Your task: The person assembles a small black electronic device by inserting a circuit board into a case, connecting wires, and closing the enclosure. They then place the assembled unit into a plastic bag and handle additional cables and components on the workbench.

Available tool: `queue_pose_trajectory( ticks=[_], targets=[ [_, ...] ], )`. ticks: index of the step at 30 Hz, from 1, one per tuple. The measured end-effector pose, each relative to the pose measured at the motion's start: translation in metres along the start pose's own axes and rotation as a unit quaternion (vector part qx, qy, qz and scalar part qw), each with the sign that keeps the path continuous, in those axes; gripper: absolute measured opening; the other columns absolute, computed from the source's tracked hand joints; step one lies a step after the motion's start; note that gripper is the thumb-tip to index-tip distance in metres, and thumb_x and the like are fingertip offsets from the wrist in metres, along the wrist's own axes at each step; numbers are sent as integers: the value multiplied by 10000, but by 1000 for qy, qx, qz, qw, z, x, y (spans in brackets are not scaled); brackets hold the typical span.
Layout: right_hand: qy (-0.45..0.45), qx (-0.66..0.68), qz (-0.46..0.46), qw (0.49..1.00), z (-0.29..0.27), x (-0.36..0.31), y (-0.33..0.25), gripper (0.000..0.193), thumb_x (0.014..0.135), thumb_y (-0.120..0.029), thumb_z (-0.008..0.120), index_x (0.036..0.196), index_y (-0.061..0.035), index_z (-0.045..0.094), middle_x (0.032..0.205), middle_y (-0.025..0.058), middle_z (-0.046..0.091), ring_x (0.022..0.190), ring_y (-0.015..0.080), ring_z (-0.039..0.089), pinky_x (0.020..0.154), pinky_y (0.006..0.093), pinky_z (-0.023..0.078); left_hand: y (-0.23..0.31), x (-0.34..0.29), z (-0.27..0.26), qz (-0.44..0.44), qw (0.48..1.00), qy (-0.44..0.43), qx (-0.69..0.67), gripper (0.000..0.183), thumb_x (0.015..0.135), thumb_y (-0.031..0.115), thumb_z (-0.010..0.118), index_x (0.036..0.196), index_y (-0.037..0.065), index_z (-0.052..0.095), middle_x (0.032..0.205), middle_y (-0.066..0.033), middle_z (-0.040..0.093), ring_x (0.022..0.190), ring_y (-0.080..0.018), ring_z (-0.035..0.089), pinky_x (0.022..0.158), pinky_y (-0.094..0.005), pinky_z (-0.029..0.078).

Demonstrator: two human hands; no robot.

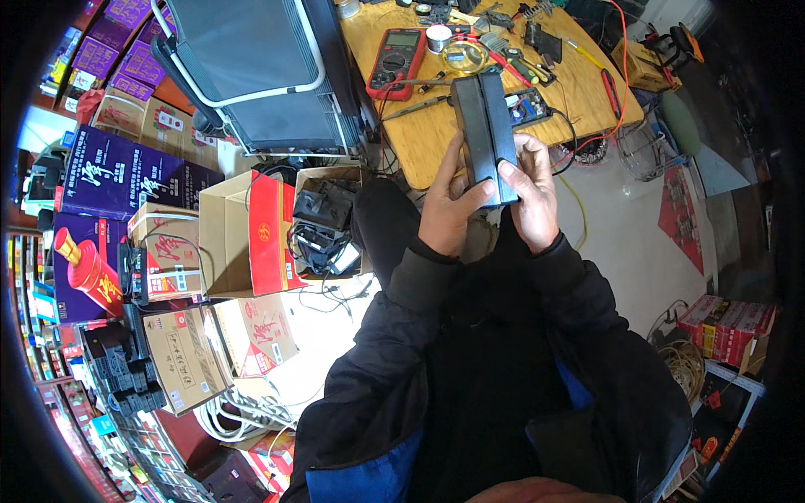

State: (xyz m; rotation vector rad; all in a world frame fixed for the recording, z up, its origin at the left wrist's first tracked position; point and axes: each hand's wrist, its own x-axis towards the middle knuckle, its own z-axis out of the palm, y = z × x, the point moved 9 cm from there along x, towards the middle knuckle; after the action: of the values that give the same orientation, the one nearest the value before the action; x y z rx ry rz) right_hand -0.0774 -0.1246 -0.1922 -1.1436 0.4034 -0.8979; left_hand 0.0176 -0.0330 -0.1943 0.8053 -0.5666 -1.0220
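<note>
Looking down into a crowded room, onto a pale, glossy floor point(620, 243), glaring white to the left of centre and lying duller to the right. Facing a yellowish wooden table point(415, 163) at the top. Seeing a grey folding chair point(251, 59) with a white tube frame standing just left of it. Skirting packed shelves point(57, 381) down the left edge, with cartons point(172, 356) sitting in front. Reaching a white-edged rack point(742, 381) at lower right and fading into shadow along the far right side.

Seemingly matt plastic case point(482, 130), wooden table point(423, 147)
</note>
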Motion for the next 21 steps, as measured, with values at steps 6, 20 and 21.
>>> queue_pose_trajectory(
  ticks=[6, 20, 21],
  targets=[
    [6, -13, -13, 1000, 0, -1, -2, 433, 969, -64, 657, 1360, -43, 472, 1336, 88, 561, 1180, 157, 552, 1029, 330, 442, 2, 2, -1, 2, 1000, 5, 7, 897, 919, 11, 700, 1649, 22, 179, 1458, -140, 515, 1256, -204, 569, 1058, -317, 459],
    [23, -26, 22, 999, 0, -1, 13, 540, 1009, -192, 677, 1430, -48, 372, 1357, 97, 500, 1221, 155, 502, 1061, 334, 425, -6, 9, -9, 10, 993, 55, 104, 723, 999, 93, 660, 1622, 29, 298, 1477, -158, 497, 1246, -200, 558, 1066, -317, 447],
    [24, -33, 23, 999, 0, -1, 14, 562, 1002, -211, 697, 1429, -49, 368, 1353, 97, 499, 1215, 151, 501, 1055, 332, 428, -4, 10, -9, 29, 990, 59, 129, 689, 1008, 106, 652, 1615, 40, 332, 1468, -162, 495, 1238, -207, 556, 1068, -323, 444]
  ],
)
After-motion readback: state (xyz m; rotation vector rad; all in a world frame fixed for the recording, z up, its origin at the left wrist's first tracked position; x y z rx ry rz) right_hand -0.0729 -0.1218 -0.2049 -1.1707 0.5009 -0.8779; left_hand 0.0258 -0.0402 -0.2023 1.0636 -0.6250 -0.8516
